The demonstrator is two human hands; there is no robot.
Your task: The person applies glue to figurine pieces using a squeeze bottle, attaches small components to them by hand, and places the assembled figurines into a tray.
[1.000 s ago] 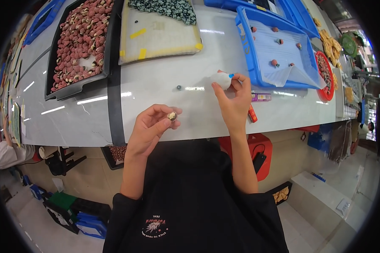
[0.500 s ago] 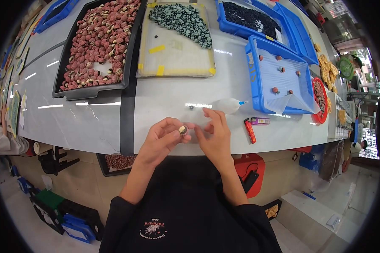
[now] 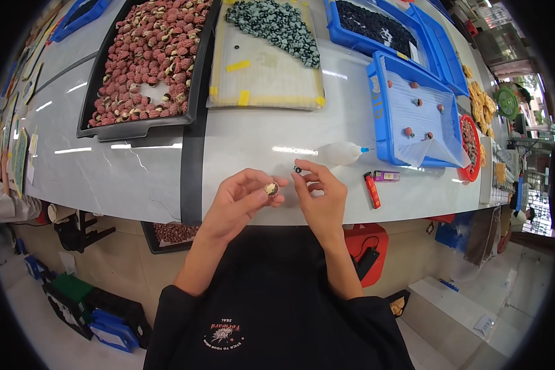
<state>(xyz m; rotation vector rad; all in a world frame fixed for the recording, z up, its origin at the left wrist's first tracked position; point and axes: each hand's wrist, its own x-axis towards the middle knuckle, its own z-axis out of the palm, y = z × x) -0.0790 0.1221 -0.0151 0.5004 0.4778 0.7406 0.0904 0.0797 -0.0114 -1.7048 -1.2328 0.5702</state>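
My left hand [image 3: 234,203] pinches a small round piece [image 3: 271,189], its cream-and-dark side turned up, over the near part of the table. To its right, my right hand [image 3: 325,197] holds a tiny dark ring-like bead [image 3: 297,169] between thumb and fingertip. The two hands are a short gap apart and do not touch. Just beyond my right hand lies a white squeeze bottle [image 3: 342,153] with a blue needle tip. A red lighter-shaped item [image 3: 372,190] and a small purple box [image 3: 387,176] rest to the right.
A black tray [image 3: 143,131] full of red-and-cream balls stands at the far left. Beside it, a taped board [image 3: 271,98] carries dark green beads. A blue tray [image 3: 385,139] with several red balls is at the right, near a red basket [image 3: 472,176]. The table edge runs close before me.
The tiny dark bead that lay on the table is now between my right thumb and fingertip. My left hand keeps its round piece. The whole view has shifted slightly.
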